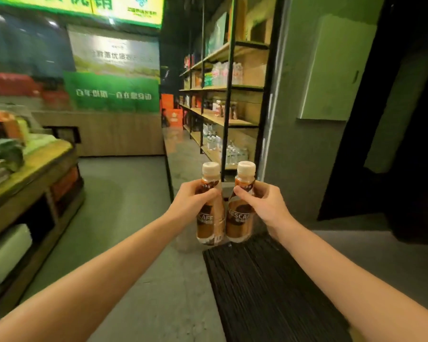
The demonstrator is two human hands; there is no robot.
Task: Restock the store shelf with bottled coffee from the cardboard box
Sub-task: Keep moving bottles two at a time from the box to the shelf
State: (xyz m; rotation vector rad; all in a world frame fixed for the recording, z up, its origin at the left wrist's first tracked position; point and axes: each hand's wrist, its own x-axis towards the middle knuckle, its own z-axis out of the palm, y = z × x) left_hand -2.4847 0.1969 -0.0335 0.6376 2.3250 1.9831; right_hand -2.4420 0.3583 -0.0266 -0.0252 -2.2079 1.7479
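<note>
Held forearms (89, 280) out from bottom corners; gripped left coffee bottle (209, 225) in left hand (190, 203), right coffee bottle (239, 223) in right hand (265, 206), mid-frame.

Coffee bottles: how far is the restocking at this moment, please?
Done: unclear; small bottles stand on the shelf, too blurred to identify. In hand: the left hand grips one coffee bottle, the right hand grips a second coffee bottle, both upright, side by side. Left: both must go onto the shelf; the cardboard box is out of view, so the remaining stock is unknown.
</note>
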